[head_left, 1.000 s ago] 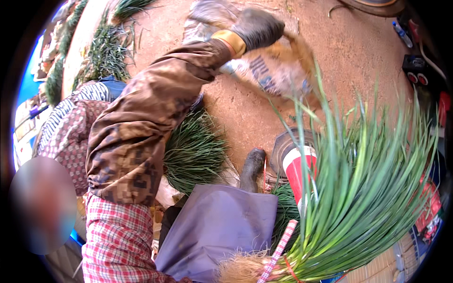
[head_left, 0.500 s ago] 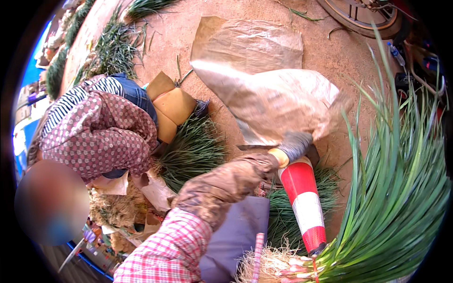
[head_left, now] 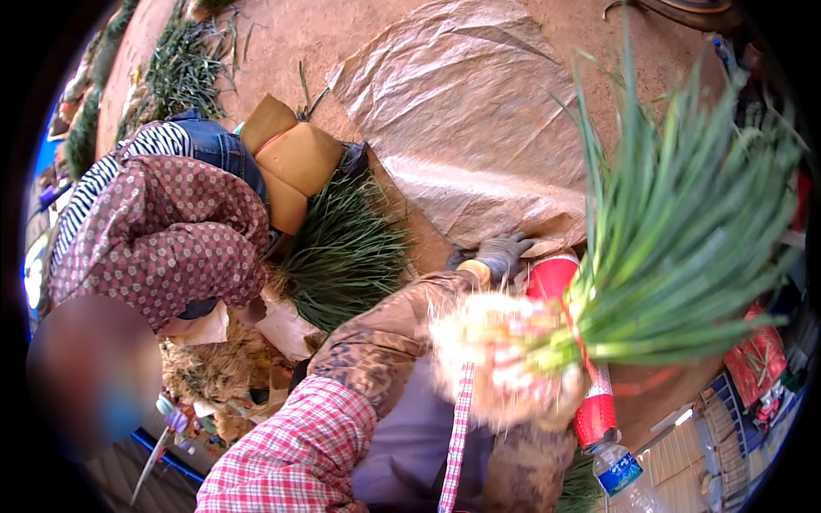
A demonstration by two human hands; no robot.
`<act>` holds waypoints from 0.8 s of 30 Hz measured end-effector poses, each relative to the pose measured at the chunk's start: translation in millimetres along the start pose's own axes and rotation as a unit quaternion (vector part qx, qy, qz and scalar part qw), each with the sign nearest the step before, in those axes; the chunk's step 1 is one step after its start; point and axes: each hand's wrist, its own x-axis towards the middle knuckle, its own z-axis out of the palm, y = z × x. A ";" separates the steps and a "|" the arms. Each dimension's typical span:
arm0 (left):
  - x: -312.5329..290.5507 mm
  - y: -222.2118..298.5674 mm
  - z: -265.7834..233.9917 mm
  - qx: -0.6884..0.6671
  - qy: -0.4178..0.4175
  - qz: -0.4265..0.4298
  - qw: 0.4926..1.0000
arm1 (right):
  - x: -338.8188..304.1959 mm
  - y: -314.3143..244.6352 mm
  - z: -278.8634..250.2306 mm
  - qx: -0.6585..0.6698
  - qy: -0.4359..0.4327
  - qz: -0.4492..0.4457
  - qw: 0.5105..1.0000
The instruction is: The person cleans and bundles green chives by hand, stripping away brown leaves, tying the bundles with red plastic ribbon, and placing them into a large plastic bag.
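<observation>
My left hand [head_left: 505, 253], in a grey glove, lies at the near edge of a crinkled brown sheet [head_left: 479, 111] with its fingers stretched out. The sheet is spread over the reddish ground. A large bundle of green onions [head_left: 684, 248], tied with a red band [head_left: 578, 335], is held up in front of me, roots to the left and leaves to the right. My right arm's camouflage sleeve [head_left: 530, 466] reaches up beneath the roots. The bundle hides my right hand. Behind the bundle, a red and white cone [head_left: 596, 415] is partly covered.
At left a person in a patterned top [head_left: 171, 222] bends beside another onion bunch [head_left: 346, 248]. A plastic bottle [head_left: 624, 479] stands near the cone's narrow end. Loose greens [head_left: 184, 73] lie far left; a wheel [head_left: 693, 10] shows at the far right.
The onion bundle has risen from the lower right, with my right sleeve now under it. The brown sheet, folded and lifted before, now lies spread flatter; my left hand has moved slightly left and loosened.
</observation>
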 end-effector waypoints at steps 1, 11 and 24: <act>-15.3 -47.4 11.6 -0.037 0.022 0.074 0.996 | 20.1 2.7 21.1 -0.005 -0.022 -0.037 0.999; -60.4 -120.0 132.9 -0.008 0.046 -0.026 0.999 | 179.2 141.9 88.8 0.035 0.075 0.030 0.996; -247.6 -117.2 34.5 -0.184 0.121 -0.203 0.954 | 213.3 241.1 33.1 -0.186 -0.013 0.175 0.967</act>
